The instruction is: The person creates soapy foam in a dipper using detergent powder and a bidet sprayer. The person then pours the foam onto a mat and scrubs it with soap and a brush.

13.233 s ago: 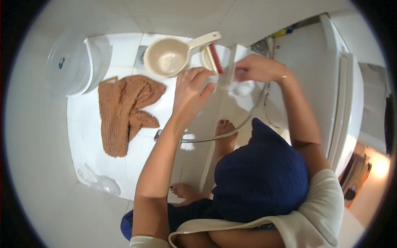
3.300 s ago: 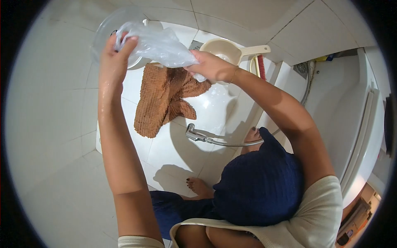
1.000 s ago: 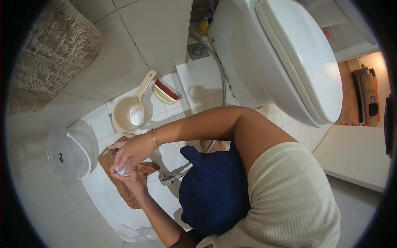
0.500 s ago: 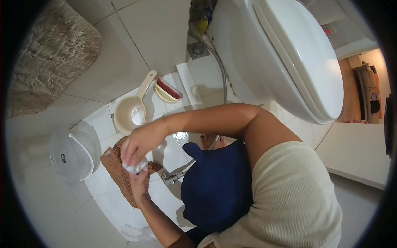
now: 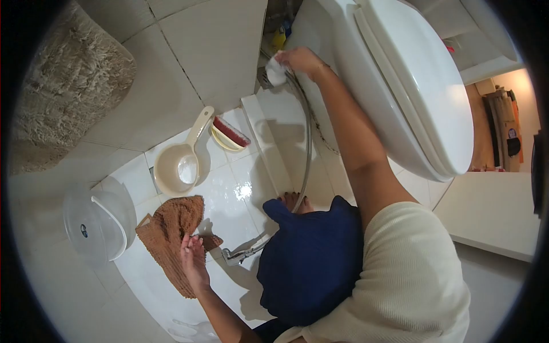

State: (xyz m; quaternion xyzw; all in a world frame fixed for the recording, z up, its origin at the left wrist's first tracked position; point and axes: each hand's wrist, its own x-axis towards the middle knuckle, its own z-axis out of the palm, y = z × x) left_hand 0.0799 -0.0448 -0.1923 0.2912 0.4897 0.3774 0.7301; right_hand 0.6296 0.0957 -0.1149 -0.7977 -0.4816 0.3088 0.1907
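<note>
My right hand point(image 5: 303, 61) reaches out beside the toilet base with its fingers closed on a white wad point(image 5: 277, 72), slightly blurred. The wad is above the floor drain point(image 5: 263, 78), covering part of it. My left hand point(image 5: 195, 260) is over a brown ribbed cloth mat point(image 5: 163, 243) on the tiled floor. Its fingers are apart and a little curled, with nothing held; I cannot tell whether it touches the mat. A chrome hand sprayer point(image 5: 233, 256) lies right of the mat, its hose point(image 5: 309, 148) running up past my foot.
A cream dipper point(image 5: 166, 170) and a red-bristled brush point(image 5: 230, 135) sit near the wall. Left stands a clear plastic pail point(image 5: 86, 214) with a white handle. A shaggy mat point(image 5: 74, 86) hangs upper left. The toilet point(image 5: 412, 91) and a low ledge point(image 5: 264, 143) bound the right side.
My right hand has left the mat and swung up and right to the drain, carrying the white wad. My left hand stays by the mat, its fingers now loosened.
</note>
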